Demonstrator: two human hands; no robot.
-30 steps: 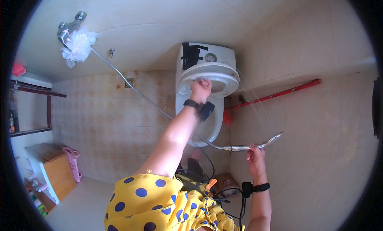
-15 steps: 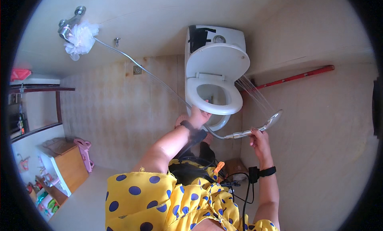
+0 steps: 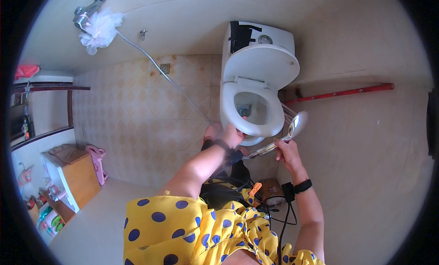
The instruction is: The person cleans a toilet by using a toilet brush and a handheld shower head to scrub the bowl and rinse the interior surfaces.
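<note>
My left hand [image 3: 233, 137] grips the front left edge of the white toilet seat [image 3: 256, 129], a fingertip curled over its rim and the other fingers hidden below. The seat is tilted up a little off the toilet bowl [image 3: 250, 141]. Behind it the lid [image 3: 270, 66] stands raised against the tank [image 3: 283, 35]. In my right hand [image 3: 288, 153] is the handle of a chrome shower head [image 3: 298, 123], held at the right of the seat. Thin water jets run from it toward the toilet's right side. Its metal hose [image 3: 178, 86] passes behind my left forearm.
A red pole [image 3: 352, 92] leans along the right wall. At upper left, a white mesh bath puff [image 3: 98, 31] hangs on the wall tap [image 3: 89, 10]. A floor drain [image 3: 165, 69] lies left of the toilet. A wooden-fronted cabinet [image 3: 81, 180] and pink folded stool [image 3: 97, 163] stand at left.
My right hand has brought the shower head left, closer to the seat. My left hand still grips the seat. The whole view has shifted slightly.
</note>
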